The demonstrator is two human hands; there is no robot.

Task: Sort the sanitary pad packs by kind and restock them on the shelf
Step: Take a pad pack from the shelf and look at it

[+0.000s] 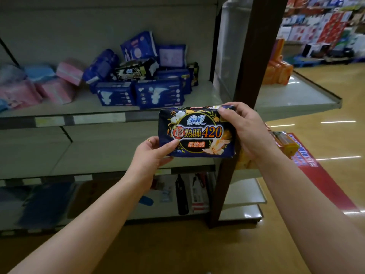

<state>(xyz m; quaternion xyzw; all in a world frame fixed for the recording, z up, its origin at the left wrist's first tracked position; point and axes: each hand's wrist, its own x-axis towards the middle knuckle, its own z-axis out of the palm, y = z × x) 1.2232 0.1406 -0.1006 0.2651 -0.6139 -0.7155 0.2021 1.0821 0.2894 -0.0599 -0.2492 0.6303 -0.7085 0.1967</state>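
Pinching pack (197, 132) | left hand (152, 153) lower-left corner, right hand (246, 131) right end | long axis sideways, label upright

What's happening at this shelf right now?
A person holds a dark pack marked 420 with both hands in front of the shelf: the left hand pinches its lower left corner, the right hand grips its right end. Behind it, blue packs lie jumbled with a black pack among them, pink packs to their left.
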